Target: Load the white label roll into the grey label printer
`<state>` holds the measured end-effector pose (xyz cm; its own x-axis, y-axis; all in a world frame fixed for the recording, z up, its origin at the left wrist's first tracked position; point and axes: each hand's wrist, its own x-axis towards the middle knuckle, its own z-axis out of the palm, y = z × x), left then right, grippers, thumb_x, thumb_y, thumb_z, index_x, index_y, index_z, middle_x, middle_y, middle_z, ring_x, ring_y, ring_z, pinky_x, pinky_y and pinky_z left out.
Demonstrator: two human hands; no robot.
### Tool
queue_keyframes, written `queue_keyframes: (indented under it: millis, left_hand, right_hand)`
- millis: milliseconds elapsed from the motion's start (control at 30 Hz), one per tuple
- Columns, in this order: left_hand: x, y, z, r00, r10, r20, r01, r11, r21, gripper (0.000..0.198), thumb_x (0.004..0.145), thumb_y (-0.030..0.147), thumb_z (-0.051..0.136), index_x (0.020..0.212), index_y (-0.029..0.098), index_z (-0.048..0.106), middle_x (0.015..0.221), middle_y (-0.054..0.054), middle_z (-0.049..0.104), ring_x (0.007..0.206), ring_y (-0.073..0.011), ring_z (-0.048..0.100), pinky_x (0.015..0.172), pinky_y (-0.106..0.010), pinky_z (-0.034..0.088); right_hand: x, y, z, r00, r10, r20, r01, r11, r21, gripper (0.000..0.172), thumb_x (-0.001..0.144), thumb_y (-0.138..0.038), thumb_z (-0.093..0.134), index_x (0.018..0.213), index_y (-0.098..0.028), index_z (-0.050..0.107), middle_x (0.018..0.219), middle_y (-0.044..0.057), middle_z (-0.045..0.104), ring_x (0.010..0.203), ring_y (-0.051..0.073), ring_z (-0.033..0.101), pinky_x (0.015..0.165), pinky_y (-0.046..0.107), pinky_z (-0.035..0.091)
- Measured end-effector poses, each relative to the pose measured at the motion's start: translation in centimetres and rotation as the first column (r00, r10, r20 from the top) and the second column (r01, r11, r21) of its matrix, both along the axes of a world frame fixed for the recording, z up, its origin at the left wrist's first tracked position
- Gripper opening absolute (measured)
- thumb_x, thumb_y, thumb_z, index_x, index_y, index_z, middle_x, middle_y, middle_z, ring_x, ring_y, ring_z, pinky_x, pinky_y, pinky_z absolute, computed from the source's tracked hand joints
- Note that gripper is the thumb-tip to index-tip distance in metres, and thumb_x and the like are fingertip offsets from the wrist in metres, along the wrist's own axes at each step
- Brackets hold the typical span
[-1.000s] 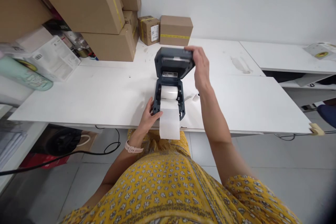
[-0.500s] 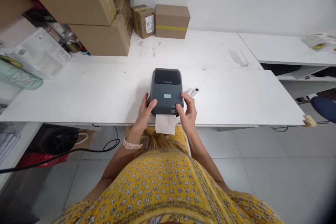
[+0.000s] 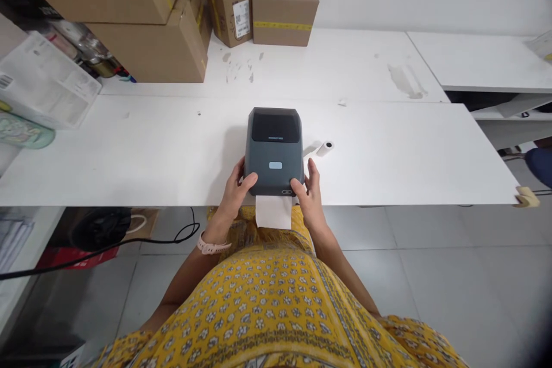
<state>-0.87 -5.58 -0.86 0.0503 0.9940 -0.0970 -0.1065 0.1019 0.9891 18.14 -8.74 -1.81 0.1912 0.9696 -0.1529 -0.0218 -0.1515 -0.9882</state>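
A dark grey label printer [image 3: 275, 152] stands at the front edge of the white table, with a black window on its top and a light blue button. From its front slot a strip of white paper [image 3: 273, 211] hangs over the table edge. My left hand [image 3: 235, 190] grips its front left corner, thumb on top and fingers down the side. At the front right corner my right hand [image 3: 311, 192] has its thumb on the lid's edge; the forefinger stands slightly off the side, and the lower fingers are partly hidden. A small white paper roll [image 3: 325, 148] lies right of the printer.
Cardboard boxes [image 3: 144, 49] are stacked at the back left, with two smaller taped boxes [image 3: 284, 11] beside them. White packaging [image 3: 47, 77] and a green bottle [image 3: 26, 131] lie at the far left. A black cable [image 3: 142, 241] runs below the table edge.
My view has shifted, so the printer appears slightly larger. My right forefinger has come away from the printer's side, while the thumb remains at its corner. My left hand keeps its grip.
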Motion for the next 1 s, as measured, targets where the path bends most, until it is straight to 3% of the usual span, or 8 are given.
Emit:
queue_keyframes:
  millis: [133,333,467,533,600,700,900,1000]
  left_hand:
    - [0.4,0.1,-0.3,0.999,0.043,-0.015,-0.043,0.999,0.014,0.064,0.085,0.053,0.068,0.140,0.024,0.053,0.146,-0.012,0.057,0.136,-0.0340,0.052,0.109,-0.049,0.049]
    - [0.2,0.0,-0.3,0.998,0.025,-0.052,-0.022,0.999,0.048,0.066,0.085,0.056,0.066,0.140,0.023,0.051,0.148,-0.013,0.054,0.135,-0.0322,0.051,0.109,-0.048,0.047]
    - [-0.5,-3.7,-0.8,0.966,0.175,-0.191,-0.165,0.984,0.064,0.063,0.086,0.056,0.065,0.139,0.026,0.049,0.150,-0.012,0.049,0.137,-0.0283,0.048,0.105,-0.042,0.048]
    - [-0.5,-6.2,-1.4,0.941,0.235,-0.243,-0.246,0.969,-0.015,0.050,0.086,0.056,0.063,0.123,0.023,0.059,0.127,-0.011,0.063,0.114,-0.0245,0.062,0.091,-0.038,0.052]
    - [-0.2,-7.9,-2.0,0.979,0.042,-0.201,-0.080,0.980,-0.184,0.045,0.082,0.057,0.068,0.104,0.019,0.066,0.103,-0.009,0.070,0.091,-0.0210,0.065,0.075,-0.033,0.051]
    - [0.4,-8.8,-2.0,0.983,-0.179,-0.042,0.154,0.926,-0.346,0.042,0.074,0.056,0.075,0.085,0.015,0.070,0.079,-0.006,0.069,0.069,-0.0162,0.059,0.062,-0.030,0.044]
    - [0.6,-8.5,0.3,0.975,-0.200,0.093,0.220,0.919,-0.326,0.035,0.071,0.049,0.081,0.080,0.016,0.073,0.076,-0.004,0.070,0.066,-0.0147,0.058,0.063,-0.030,0.044]
    - [0.4,-8.6,-0.3,0.978,-0.197,0.076,0.211,0.916,-0.343,0.036,0.069,0.049,0.082,0.078,0.016,0.073,0.074,-0.004,0.070,0.064,-0.0144,0.058,0.063,-0.030,0.044]
  right_hand:
    - [-0.1,-0.1,0.4,0.999,0.009,0.044,-0.009,1.000,-0.001,0.091,0.087,-0.062,0.061,0.160,-0.038,0.011,0.169,0.010,0.019,0.152,0.035,0.030,0.111,0.058,0.045]
    - [-0.1,-0.1,0.7,0.985,-0.014,0.172,-0.001,0.997,0.083,0.086,0.090,-0.060,0.059,0.159,-0.039,0.012,0.171,0.008,0.009,0.154,0.034,0.025,0.111,0.059,0.045]
    - [0.1,-0.1,0.9,0.830,-0.119,0.545,-0.097,0.931,0.352,0.044,0.100,-0.048,0.048,0.142,-0.041,0.049,0.172,-0.005,0.010,0.159,0.030,0.004,0.122,0.064,0.021]
    - [0.1,-0.1,0.9,0.741,-0.148,0.655,-0.183,0.894,0.409,0.035,0.104,-0.042,0.038,0.130,-0.038,0.061,0.169,-0.006,0.020,0.159,0.029,0.003,0.124,0.064,0.016]
    - [0.1,0.0,0.7,0.703,-0.176,0.689,-0.206,0.877,0.434,0.038,0.105,-0.040,0.033,0.128,-0.035,0.064,0.168,-0.005,0.026,0.159,0.028,0.005,0.123,0.063,0.016]
    - [0.0,0.0,0.7,0.725,-0.184,0.664,-0.183,0.877,0.443,0.042,0.105,-0.043,0.030,0.127,-0.033,0.064,0.167,-0.003,0.029,0.159,0.028,0.007,0.123,0.063,0.016]
    - [-0.2,-0.3,1.3,0.796,-0.096,0.597,-0.172,0.910,0.377,0.043,0.104,-0.049,0.029,0.129,-0.040,0.063,0.167,-0.008,0.027,0.159,0.028,0.004,0.123,0.067,0.009]
    - [-0.2,-0.3,1.4,0.806,-0.104,0.583,-0.158,0.911,0.380,0.044,0.103,-0.052,0.029,0.127,-0.040,0.063,0.166,-0.008,0.028,0.159,0.029,0.004,0.122,0.069,0.008]
